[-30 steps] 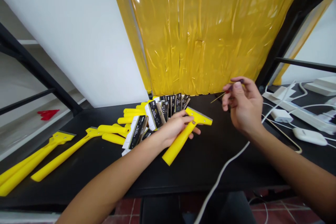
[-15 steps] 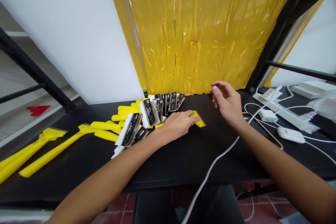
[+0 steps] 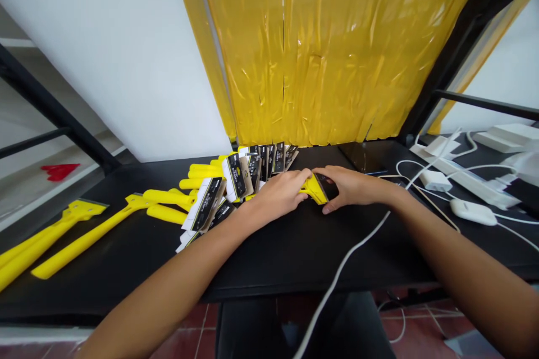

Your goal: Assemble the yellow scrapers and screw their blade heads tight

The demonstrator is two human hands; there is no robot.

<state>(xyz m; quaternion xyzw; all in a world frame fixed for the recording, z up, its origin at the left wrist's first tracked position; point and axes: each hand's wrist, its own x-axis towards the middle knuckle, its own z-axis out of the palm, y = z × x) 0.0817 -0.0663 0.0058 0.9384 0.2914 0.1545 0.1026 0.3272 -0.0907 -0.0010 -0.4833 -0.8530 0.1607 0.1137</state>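
Note:
My left hand [image 3: 284, 193] is closed around the handle of a yellow scraper [image 3: 315, 189], whose head points to the right. At the blade end, my right hand [image 3: 349, 186] grips a flat black blade cover [image 3: 327, 186] between thumb and fingers. The cover lies against the scraper's blade edge; how far it sits over the blade is hard to tell. Left of my left hand lies a pile of scrapers with black-and-white card sleeves [image 3: 236, 176] on their heads. Two more yellow scrapers [image 3: 88, 235] lie further left, without sleeves.
A dark flat device [image 3: 362, 157] lies at the back of the black table [image 3: 269, 258]. To the right are a white power strip [image 3: 471, 179], a charger [image 3: 474, 212] and tangled cables. One white cable [image 3: 349, 255] hangs over the front edge. A yellow strip curtain [image 3: 328, 67] hangs behind.
My right hand has come left and down to the scraper's head, bringing the black cover against the blade. My left hand still holds the scraper in nearly the same place.

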